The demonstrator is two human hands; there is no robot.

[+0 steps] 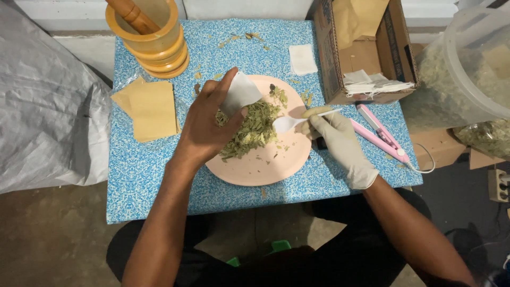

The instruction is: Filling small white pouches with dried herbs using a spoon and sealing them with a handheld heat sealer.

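Blue patterned table point(143, 175) on bare concrete floor point(48, 239), white wall point(69, 21) behind.

A makeshift home workspace: low patterned table point(159, 175), concrete floor point(53, 239), cardboard box point(372, 53).

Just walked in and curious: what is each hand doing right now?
Left hand: closed on a small white pouch above the dried leaves.
Right hand, gloved: closed on a white spoon.

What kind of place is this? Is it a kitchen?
Probably not a kitchen: it looks like a small home workshop for packing dried herbs. A pink plate holds dried leaves, a wooden mortar stands on the blue table, and a cardboard box holds small sachets.
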